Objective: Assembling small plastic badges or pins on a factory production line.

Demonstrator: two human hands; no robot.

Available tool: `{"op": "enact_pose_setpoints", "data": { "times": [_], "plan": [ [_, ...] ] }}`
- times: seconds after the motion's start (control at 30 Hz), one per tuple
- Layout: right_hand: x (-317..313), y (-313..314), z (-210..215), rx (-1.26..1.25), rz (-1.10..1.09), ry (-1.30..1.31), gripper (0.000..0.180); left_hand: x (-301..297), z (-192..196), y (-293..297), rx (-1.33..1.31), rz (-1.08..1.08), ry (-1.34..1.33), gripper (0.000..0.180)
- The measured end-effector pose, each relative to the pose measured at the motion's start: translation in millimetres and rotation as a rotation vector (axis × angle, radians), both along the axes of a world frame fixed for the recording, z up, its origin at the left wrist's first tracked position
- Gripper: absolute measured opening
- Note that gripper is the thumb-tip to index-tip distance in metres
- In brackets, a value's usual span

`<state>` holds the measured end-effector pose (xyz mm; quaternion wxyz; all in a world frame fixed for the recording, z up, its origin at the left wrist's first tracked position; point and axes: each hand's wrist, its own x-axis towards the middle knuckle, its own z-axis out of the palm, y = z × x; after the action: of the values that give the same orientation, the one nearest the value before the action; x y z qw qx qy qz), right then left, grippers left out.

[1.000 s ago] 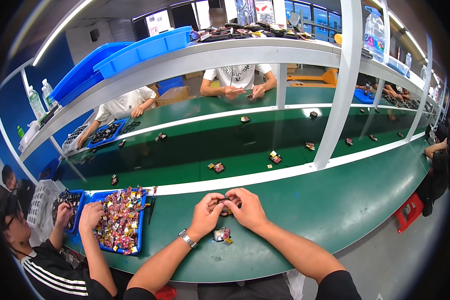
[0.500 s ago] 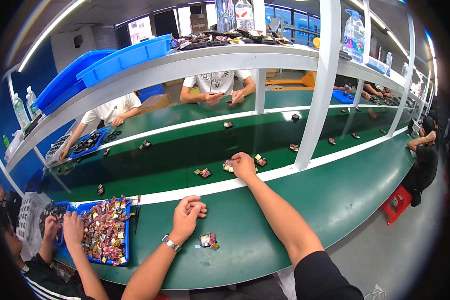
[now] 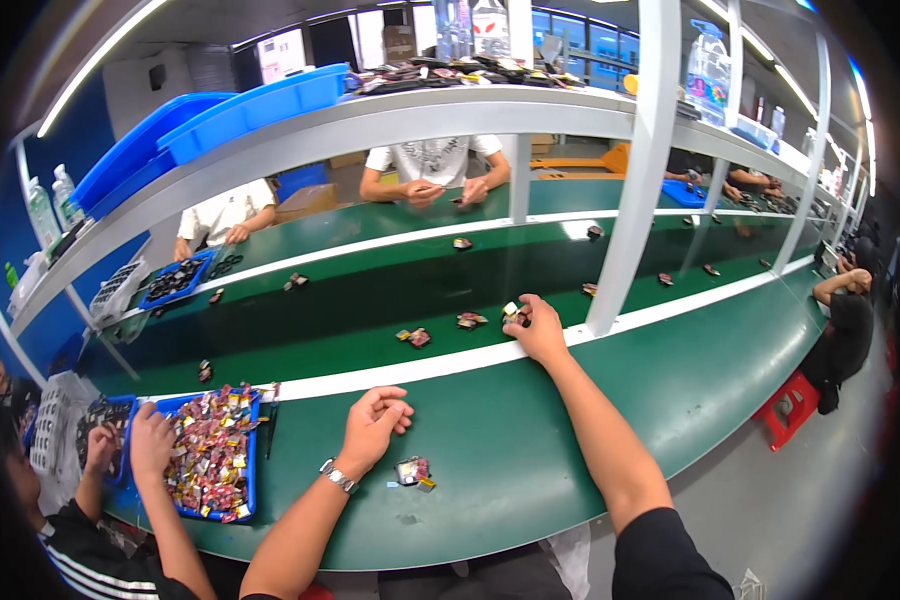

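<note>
My right hand (image 3: pixel 539 331) reaches over the white belt edge, its fingers closed around a small black electronic part with white and yellow pieces (image 3: pixel 512 314) on the green belt. Just left of it lies a similar part with red and yellow bits (image 3: pixel 471 320), with another yellow-and-red part (image 3: pixel 414 337) farther left. Above the near green tabletop, my left hand (image 3: pixel 374 430) has loosely bent fingers, thumb apart, and nothing visible in it. Close to its wrist, a black-and-white part with red and yellow pieces (image 3: pixel 413 472) rests on the tabletop.
A blue tray (image 3: pixel 254 470) heaped with red-and-yellow pieces stands at left, beside a co-worker's hands (image 3: pixel 151 441). A white post (image 3: pixel 634 190) rises right of my right hand, below an overhead shelf (image 3: pixel 390 118). Two people sit across the belt; a red stool (image 3: pixel 790 408) stands right.
My right hand has moved right, from one belt part to another. Several parts on the near belt have shifted right. My left hand has barely moved. The co-worker across at left has drawn an arm back from the tray.
</note>
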<state>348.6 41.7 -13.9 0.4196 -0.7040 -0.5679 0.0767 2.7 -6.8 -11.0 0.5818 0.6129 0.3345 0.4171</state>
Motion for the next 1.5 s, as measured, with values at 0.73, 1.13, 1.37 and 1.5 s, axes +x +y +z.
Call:
{"op": "enact_pose_setpoints", "data": {
  "times": [0.73,1.13,1.37,1.5],
  "plan": [
    [-160.5,-102.0,38.3,0.274,0.438,-0.158,0.026,5.2,14.5,1.8,-0.308,-0.158,-0.212,0.041],
    [-164.6,-77.2,7.7,0.373,0.427,-0.313,0.016,4.9,0.4,6.3,-0.244,-0.064,-0.198,0.037],
    [-172.4,-69.2,-2.1,0.499,0.393,-0.281,0.01,2.6,2.5,2.4,-0.191,-0.057,-0.146,0.041],
    [-164.5,-70.2,-2.9,0.478,0.395,-0.3,0.012,8.0,3.0,2.2,-0.165,-0.078,-0.131,0.039]
  ]
}}
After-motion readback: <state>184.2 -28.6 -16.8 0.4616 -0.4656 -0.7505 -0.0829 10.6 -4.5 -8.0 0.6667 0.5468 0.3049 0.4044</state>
